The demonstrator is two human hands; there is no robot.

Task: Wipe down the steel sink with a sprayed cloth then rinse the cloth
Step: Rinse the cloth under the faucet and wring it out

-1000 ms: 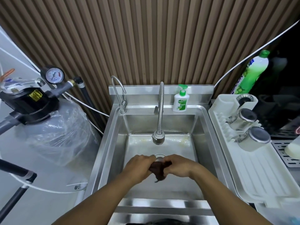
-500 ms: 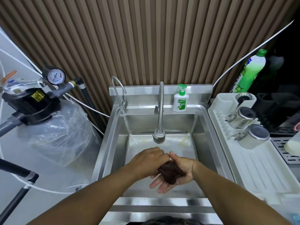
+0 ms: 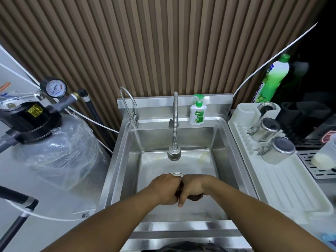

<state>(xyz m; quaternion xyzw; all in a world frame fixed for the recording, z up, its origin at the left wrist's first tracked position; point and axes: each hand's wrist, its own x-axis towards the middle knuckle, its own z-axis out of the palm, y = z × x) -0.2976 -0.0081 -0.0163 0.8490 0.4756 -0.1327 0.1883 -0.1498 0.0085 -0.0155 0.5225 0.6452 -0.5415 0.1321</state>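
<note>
Squeezing the dark brown cloth (image 3: 195,196) with both hands, you hold it low over the middle of the steel sink (image 3: 127,151). Your left hand (image 3: 164,189) is curled into a fist around the left end of the cloth. Your right hand (image 3: 193,186) is curled around the right end, and its knuckles press against your left hand. Only small bits of the cloth peek out, one strip between your hands and one lump under your right hand. I cannot tell if the cloth touches the sink floor.

The round drain (image 3: 177,174) sits just behind your hands, partly hidden by them. The bendy spring faucet (image 3: 175,128) hangs over the far part of the basin, and its head points down, a bit beyond your hands. No water shows coming from it. A thin curved tap (image 3: 127,104) stands at the far left corner of the sink. A white soap pump bottle with a green top (image 3: 197,111) stands on the far ledge, right of the faucet.

To the right of the sink lies a white drain tray (image 3: 283,188) with two shiny steel cups (image 3: 267,126) on their sides at its far end. A green bottle (image 3: 272,79) leans behind it. To the left sits a tank wrapped in clear plastic (image 3: 60,151), with a round gauge (image 3: 55,87) above it.
</note>
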